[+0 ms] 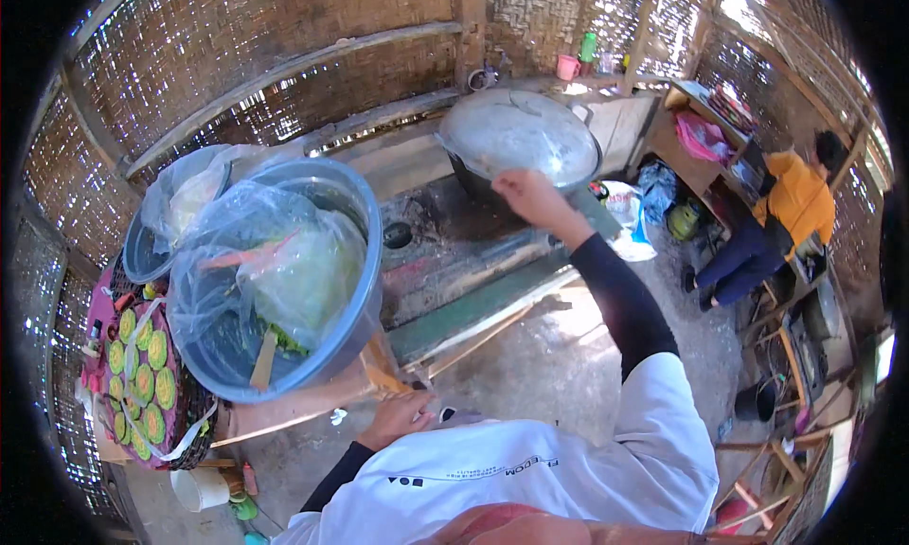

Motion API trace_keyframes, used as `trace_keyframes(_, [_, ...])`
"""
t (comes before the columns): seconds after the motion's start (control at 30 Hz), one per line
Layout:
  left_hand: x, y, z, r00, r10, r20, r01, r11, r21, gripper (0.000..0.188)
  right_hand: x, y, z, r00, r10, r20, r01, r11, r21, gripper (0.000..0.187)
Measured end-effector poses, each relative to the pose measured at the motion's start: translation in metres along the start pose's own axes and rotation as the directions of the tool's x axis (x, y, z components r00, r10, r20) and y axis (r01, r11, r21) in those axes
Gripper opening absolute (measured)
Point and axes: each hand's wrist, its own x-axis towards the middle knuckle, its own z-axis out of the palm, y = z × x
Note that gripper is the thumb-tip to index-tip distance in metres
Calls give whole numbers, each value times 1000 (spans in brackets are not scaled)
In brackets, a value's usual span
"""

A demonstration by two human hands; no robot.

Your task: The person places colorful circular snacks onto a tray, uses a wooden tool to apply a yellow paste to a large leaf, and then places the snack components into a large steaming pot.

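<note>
My right hand (535, 201) is stretched forward, fingers curled closed, in front of the near rim of a big dark pot (476, 181). A domed metal lid (525, 133) covers the pot. Whether the fingers grip the lid's edge or anything small is hidden. My left hand (399, 418) stays low by my body, beside the table's corner, with its fingers curled; what they hold, if anything, I cannot make out. To its left stands a large blue tub (377, 261) with a clear plastic bag (308, 270), some greens and a wooden spatula (264, 360) in it.
Behind the tub sits a smaller blue basin (142, 251). A tray of round green-and-yellow items (142, 384) lies at left. The pot rests on a long stove ledge (417, 289). A person in an orange top (800, 204) bends at far right, near a green gas cylinder (682, 220).
</note>
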Motion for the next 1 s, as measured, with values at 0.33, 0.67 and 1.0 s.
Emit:
trace_keyframes(0.33, [-34,-78,117,843,-535,-55,531,844,-72,44,221,194,-37,990,-48,-134,-27,861,-509,23])
trace_keyframes(0.67, [-121,-12,312,-78,-991,-106,799,1,-601,37,275,266,10,947,259,191,-107,813,-573,41])
trace_keyframes(1.0, [-11,51,225,-395,-765,-509,425,339,-839,23,348,360,-4,886,-48,460,391,610,-689,42])
